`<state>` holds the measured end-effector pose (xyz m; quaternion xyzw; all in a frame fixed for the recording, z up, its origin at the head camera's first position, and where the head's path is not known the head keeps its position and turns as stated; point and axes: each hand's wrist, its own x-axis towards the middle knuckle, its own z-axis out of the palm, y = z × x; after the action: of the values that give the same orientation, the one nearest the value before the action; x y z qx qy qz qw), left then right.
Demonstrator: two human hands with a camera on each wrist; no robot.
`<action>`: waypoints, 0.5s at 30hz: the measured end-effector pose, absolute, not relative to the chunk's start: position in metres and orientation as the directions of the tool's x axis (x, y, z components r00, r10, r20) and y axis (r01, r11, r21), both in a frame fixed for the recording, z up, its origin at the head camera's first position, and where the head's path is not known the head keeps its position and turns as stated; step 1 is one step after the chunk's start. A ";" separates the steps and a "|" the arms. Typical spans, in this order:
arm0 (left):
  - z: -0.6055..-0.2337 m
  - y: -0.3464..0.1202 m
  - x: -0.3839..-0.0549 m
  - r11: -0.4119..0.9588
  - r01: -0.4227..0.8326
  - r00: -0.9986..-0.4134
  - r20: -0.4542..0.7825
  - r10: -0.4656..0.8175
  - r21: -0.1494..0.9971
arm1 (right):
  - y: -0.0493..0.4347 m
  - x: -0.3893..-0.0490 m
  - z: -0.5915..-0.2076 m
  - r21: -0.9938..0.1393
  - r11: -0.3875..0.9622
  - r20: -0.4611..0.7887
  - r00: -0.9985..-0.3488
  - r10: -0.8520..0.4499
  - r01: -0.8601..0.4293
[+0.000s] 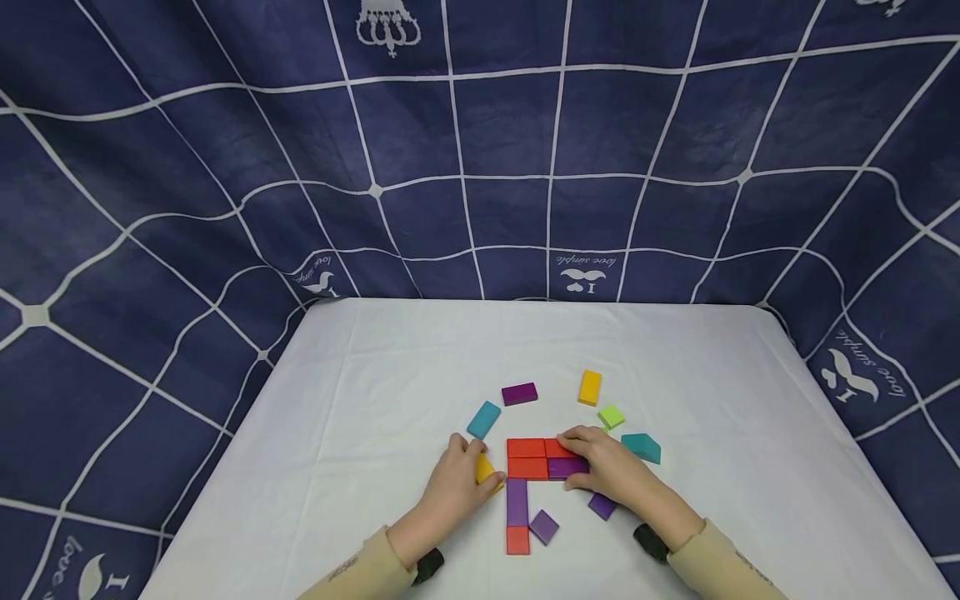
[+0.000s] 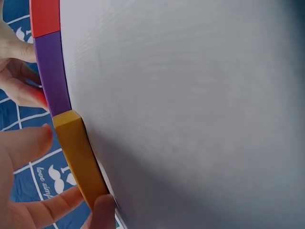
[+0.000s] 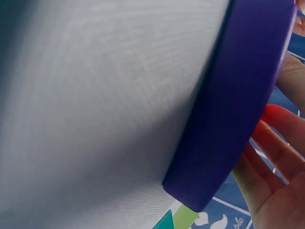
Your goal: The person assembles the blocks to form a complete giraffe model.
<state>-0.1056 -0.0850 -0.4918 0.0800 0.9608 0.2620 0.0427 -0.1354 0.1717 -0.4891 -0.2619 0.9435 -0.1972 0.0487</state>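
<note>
In the head view my left hand [image 1: 456,483] pinches a yellow block [image 1: 485,468], left of a joined group of flat blocks. The left wrist view shows the yellow block [image 2: 81,155] tilted, fingertips at its far end. My right hand [image 1: 611,467] grips across the group's right side, fingers at a red block's [image 1: 557,448] far edge, thumb by the near edge of a purple block [image 1: 566,468]. More red blocks [image 1: 527,458] adjoin on the left. Below them, a purple block [image 1: 517,502] and a small red block [image 1: 517,540] form a column.
A loose purple square [image 1: 543,527] sits beside the column; another purple block [image 1: 602,505] lies under the right wrist. Farther back are a blue block [image 1: 483,419], a dark purple block [image 1: 520,394], a yellow block [image 1: 590,388], a green square [image 1: 611,416] and a teal piece [image 1: 642,447].
</note>
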 end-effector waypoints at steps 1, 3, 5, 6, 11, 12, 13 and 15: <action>-0.492 -0.084 -0.106 0.851 0.132 -0.983 -0.040 0.177 0.508 | 0.172 -0.135 -0.489 -0.397 0.786 0.011 -0.859 -0.512 -0.474; -0.494 -0.083 -0.107 0.854 0.127 -0.984 -0.047 0.174 0.504 | 0.172 -0.135 -0.489 -0.398 0.787 0.010 -0.860 -0.510 -0.472; -0.495 -0.083 -0.108 0.854 0.124 -0.984 -0.049 0.172 0.505 | 0.172 -0.135 -0.489 -0.399 0.786 0.011 -0.860 -0.510 -0.472; -0.495 -0.082 -0.109 0.853 0.121 -0.984 -0.049 0.169 0.508 | 0.172 -0.135 -0.489 -0.400 0.785 0.011 -0.860 -0.511 -0.472; -0.493 -0.082 -0.110 0.855 0.099 -0.986 -0.064 0.153 0.509 | 0.173 -0.135 -0.489 -0.400 0.779 0.020 -0.855 -0.519 -0.482; -0.492 -0.082 -0.111 0.854 0.096 -0.987 -0.065 0.150 0.512 | 0.173 -0.135 -0.490 -0.399 0.778 0.024 -0.853 -0.521 -0.486; -0.492 -0.082 -0.111 0.852 0.099 -0.987 -0.060 0.151 0.515 | 0.173 -0.136 -0.490 -0.397 0.777 0.026 -0.852 -0.523 -0.489; -0.491 -0.083 -0.112 0.844 0.110 -0.987 -0.044 0.157 0.525 | 0.173 -0.136 -0.490 -0.396 0.776 0.028 -0.851 -0.524 -0.491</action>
<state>-0.1120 -0.0831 -0.4908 0.0697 0.9592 0.2705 0.0428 -0.1357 0.1728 -0.4899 -0.2693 0.9415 -0.1982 0.0416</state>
